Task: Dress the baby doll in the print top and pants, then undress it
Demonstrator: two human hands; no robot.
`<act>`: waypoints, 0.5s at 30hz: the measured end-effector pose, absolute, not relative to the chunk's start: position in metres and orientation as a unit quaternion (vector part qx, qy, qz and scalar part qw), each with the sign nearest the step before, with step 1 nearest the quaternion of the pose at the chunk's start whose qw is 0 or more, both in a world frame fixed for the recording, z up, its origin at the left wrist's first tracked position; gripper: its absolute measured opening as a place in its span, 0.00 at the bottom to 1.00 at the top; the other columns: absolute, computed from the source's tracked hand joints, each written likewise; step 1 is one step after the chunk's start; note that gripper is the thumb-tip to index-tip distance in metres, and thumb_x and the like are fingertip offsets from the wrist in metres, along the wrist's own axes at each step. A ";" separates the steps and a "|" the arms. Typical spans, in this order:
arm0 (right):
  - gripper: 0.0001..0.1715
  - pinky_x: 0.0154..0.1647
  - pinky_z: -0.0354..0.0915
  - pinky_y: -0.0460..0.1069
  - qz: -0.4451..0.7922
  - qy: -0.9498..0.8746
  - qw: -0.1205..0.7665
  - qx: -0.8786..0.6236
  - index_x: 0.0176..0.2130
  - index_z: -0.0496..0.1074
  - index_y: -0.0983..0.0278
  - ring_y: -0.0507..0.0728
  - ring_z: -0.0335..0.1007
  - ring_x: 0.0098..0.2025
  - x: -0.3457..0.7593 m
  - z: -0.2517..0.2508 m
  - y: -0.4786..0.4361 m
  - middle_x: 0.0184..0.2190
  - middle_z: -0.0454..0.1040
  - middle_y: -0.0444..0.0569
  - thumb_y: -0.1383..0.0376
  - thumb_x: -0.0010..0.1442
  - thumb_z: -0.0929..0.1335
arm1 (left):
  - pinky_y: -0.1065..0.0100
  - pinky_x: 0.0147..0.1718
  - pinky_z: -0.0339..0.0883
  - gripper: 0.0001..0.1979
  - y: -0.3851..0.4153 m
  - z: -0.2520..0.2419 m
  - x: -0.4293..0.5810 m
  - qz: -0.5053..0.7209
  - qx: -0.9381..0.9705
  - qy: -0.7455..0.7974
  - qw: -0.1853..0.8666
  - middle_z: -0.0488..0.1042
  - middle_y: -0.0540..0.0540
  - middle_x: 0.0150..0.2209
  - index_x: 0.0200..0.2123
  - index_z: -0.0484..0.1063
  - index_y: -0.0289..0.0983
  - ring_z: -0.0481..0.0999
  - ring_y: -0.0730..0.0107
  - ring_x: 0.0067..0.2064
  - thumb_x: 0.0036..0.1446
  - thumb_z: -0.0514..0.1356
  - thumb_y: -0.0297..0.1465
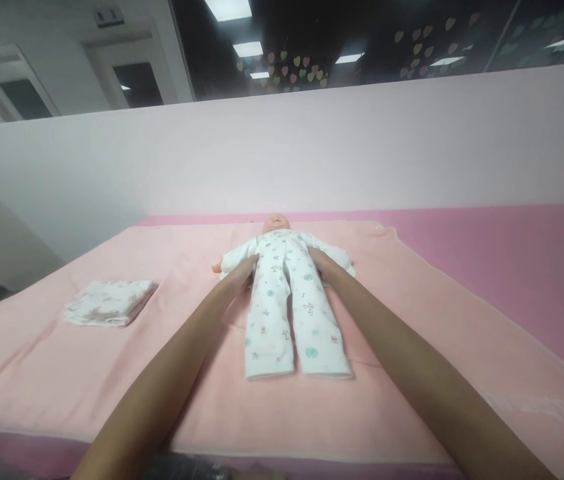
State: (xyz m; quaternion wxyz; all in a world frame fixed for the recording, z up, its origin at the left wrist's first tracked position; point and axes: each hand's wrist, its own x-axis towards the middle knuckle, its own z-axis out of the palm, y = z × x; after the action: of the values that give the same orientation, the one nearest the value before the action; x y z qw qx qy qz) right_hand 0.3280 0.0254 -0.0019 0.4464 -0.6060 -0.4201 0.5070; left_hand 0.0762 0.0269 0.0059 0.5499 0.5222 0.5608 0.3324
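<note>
A baby doll [275,223] lies on its back on a peach towel [412,320], head away from me. It wears a white printed top and white printed trousers [287,313] with legs stretched toward me. My left hand [238,275] rests against the left side of the doll's waist, fingers extended. On the opposite side, my right hand [323,261] lies against the waist, its fingers also stretched out flat. Neither hand grips anything that I can see.
A folded printed cloth [109,302] lies on the towel at the left. The towel covers a pink surface [522,253] that runs to a pale pink wall [312,147] behind. Dark glass with heart stickers is above the wall.
</note>
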 end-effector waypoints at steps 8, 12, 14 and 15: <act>0.11 0.41 0.69 0.46 0.550 -0.379 0.457 -0.588 0.40 0.76 0.67 0.55 0.70 0.36 0.326 0.004 0.024 0.30 0.76 0.50 0.60 0.65 0.70 | 0.53 0.68 0.64 0.36 0.019 0.010 0.079 0.359 0.425 0.515 0.652 0.72 0.35 0.66 0.60 0.73 0.38 0.67 0.41 0.70 0.58 0.66 0.57; 0.12 0.39 0.70 0.46 0.569 -0.361 0.480 -0.562 0.39 0.74 0.67 0.54 0.69 0.33 0.326 0.002 0.024 0.27 0.72 0.49 0.59 0.67 0.69 | 0.51 0.63 0.69 0.34 0.015 0.007 0.082 0.386 0.411 0.477 0.674 0.78 0.33 0.59 0.56 0.76 0.37 0.73 0.38 0.65 0.57 0.67 0.57; 0.12 0.39 0.70 0.46 0.579 -0.363 0.489 -0.542 0.39 0.73 0.67 0.54 0.69 0.33 0.325 0.000 0.025 0.26 0.72 0.48 0.59 0.67 0.69 | 0.51 0.61 0.71 0.34 0.013 0.008 0.082 0.390 0.397 0.479 0.678 0.79 0.33 0.57 0.56 0.76 0.37 0.75 0.38 0.63 0.57 0.68 0.56; 0.12 0.39 0.71 0.47 0.584 -0.369 0.495 -0.528 0.40 0.73 0.66 0.54 0.69 0.34 0.324 -0.001 0.025 0.26 0.72 0.48 0.58 0.68 0.69 | 0.50 0.60 0.72 0.34 0.012 0.010 0.082 0.390 0.393 0.477 0.683 0.80 0.32 0.56 0.57 0.76 0.37 0.76 0.38 0.62 0.57 0.68 0.56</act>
State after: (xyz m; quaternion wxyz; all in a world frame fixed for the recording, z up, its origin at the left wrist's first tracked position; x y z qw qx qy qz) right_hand 0.3244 0.0255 -0.0012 0.4948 -0.5275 -0.3690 0.5838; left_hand 0.0820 0.0119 0.0097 0.6831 0.3925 0.4765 0.3902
